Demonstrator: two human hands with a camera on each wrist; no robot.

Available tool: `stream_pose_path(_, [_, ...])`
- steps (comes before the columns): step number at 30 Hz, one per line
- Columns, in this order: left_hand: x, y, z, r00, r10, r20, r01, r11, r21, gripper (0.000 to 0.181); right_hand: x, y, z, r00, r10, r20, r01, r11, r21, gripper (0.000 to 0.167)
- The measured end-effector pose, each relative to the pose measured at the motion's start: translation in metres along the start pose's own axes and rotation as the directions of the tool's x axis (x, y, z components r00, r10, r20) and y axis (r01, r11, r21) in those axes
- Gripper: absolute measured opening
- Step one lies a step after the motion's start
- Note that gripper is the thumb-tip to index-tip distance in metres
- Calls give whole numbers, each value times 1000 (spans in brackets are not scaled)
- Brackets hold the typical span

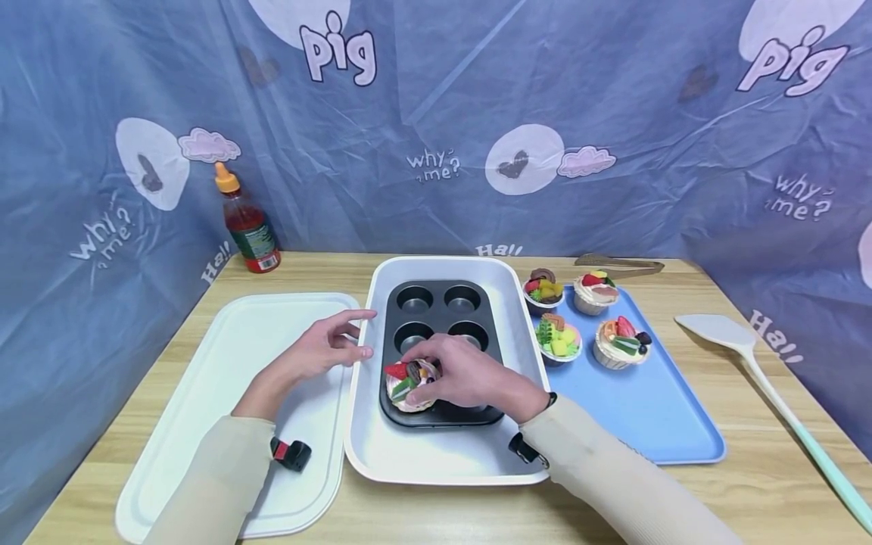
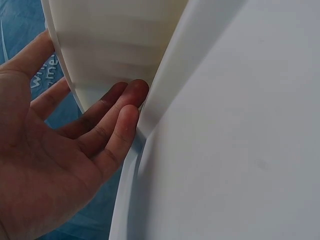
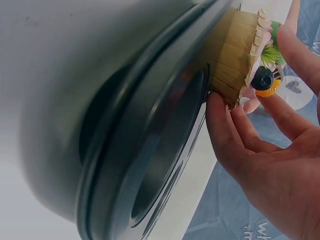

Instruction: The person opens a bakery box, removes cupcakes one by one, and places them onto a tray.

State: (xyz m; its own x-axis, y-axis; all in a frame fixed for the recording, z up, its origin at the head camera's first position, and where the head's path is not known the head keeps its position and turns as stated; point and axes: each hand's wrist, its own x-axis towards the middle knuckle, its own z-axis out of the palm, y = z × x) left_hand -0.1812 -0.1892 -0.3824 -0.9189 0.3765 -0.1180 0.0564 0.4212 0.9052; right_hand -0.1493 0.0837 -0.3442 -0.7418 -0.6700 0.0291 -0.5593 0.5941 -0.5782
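Note:
My right hand (image 1: 466, 371) grips a cupcake (image 1: 403, 401) topped with strawberry, green fruit and a chocolate cookie. The cupcake is at the near left cup of a dark muffin tin (image 1: 438, 290). In the right wrist view its brown paper wrapper (image 3: 232, 52) rises above the tin's surface, with fingers around its upper edge. The tin sits inside a deep white tray (image 1: 443, 458). At that tray's left rim is my left hand (image 1: 316, 350), its fingers extended. The left wrist view shows the thumb and fingers by the rim; firm contact is unclear.
To the right, a blue tray (image 1: 654, 424) carries several cupcakes (image 1: 621, 344) at its far end. Brown tongs (image 1: 616, 265) lie behind it, a spatula (image 1: 763, 378) beside it. A flat white tray (image 1: 170, 454) lies left, a red sauce bottle (image 1: 252, 231) behind it.

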Motion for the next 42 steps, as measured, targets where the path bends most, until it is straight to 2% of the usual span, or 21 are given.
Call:
stream_pose_path(17, [-1, 2, -1, 1000, 5, 5, -5, 1000, -10, 67, 0, 1, -1, 1000, -3, -14, 3, 1000, -6, 45])
stream_pose_path(27, [-1, 2, 0, 1000, -1, 0, 1, 1000, -1, 68, 0, 1, -1, 999, 35, 35, -36, 998, 50, 43])
stream_pose_path(42, [0, 1, 0, 1000, -2, -3, 2, 1000, 12, 67, 1, 0, -1, 996, 79, 45, -82, 994, 74, 43])
